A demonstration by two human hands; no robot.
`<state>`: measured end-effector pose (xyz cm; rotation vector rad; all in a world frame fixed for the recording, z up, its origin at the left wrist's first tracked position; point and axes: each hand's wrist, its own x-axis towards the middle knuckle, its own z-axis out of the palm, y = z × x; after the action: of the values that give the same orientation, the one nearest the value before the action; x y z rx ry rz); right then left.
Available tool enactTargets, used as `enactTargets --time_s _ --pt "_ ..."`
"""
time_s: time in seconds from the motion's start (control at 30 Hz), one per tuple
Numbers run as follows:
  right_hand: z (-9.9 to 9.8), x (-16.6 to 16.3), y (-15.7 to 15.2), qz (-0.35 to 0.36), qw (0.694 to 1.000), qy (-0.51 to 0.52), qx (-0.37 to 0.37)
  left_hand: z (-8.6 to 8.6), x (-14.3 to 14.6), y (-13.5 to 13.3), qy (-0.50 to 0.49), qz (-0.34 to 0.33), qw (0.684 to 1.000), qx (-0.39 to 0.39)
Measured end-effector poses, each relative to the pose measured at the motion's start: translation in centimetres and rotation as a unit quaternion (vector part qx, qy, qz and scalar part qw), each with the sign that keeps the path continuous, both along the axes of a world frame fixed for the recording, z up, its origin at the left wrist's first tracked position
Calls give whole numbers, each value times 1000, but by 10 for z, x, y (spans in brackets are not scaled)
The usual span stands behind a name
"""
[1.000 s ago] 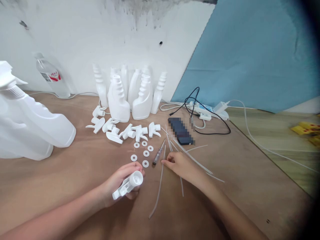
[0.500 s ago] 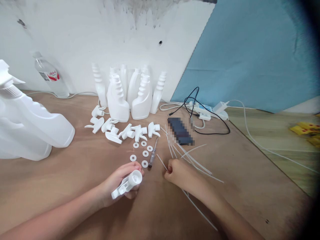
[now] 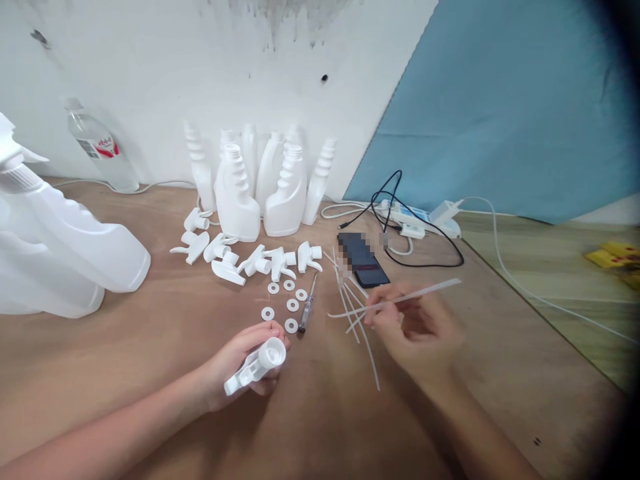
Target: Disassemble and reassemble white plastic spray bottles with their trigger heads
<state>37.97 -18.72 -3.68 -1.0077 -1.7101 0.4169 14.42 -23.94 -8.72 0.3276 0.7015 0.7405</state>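
A white trigger spray head point(image 3: 257, 365) rests in my left hand point(image 3: 233, 360), its round collar facing up toward me. My right hand point(image 3: 413, 327) pinches a thin translucent plastic tube point(image 3: 420, 291) between thumb and fingers, held above the table. Below it, more loose tubes point(image 3: 367, 347) lie crossed on the wood. Several flat white washers point(image 3: 293, 305) are spread beyond my left hand, beside a small screwdriver point(image 3: 307, 308). Farther back sits a row of white trigger spray heads point(image 3: 227, 268).
White spray bottles without heads point(image 3: 237, 200) stand by the wall. Larger spray bottles point(image 3: 100, 253) are at the left, near a clear drink bottle point(image 3: 103, 150). A phone point(image 3: 373, 270), black cable point(image 3: 440, 265) and power strip point(image 3: 415, 217) occupy the back right of the wooden table point(image 3: 165, 320).
My right hand has lifted off the table and moved right, with a tube now raised in its pinch. The tubes on the table have shifted. My left hand keeps its hold.
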Motion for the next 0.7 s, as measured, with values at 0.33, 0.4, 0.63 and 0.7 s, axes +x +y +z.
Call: enactTargets --time_s 0.33,0.4,0.63,0.7 --pt "6 -7 0 40 993 98 -52 1 1 1 2 3 1000 -4" --pt "4 -6 0 59 995 72 -45 0 0 1 3 3 1000 -4" --pt "-3 -5 1 74 996 -44 -31 3 0 0 5 1 1000 -5" --pt "0 -7 3 84 991 -93 -41 4 1 0 11 2 1000 -10"
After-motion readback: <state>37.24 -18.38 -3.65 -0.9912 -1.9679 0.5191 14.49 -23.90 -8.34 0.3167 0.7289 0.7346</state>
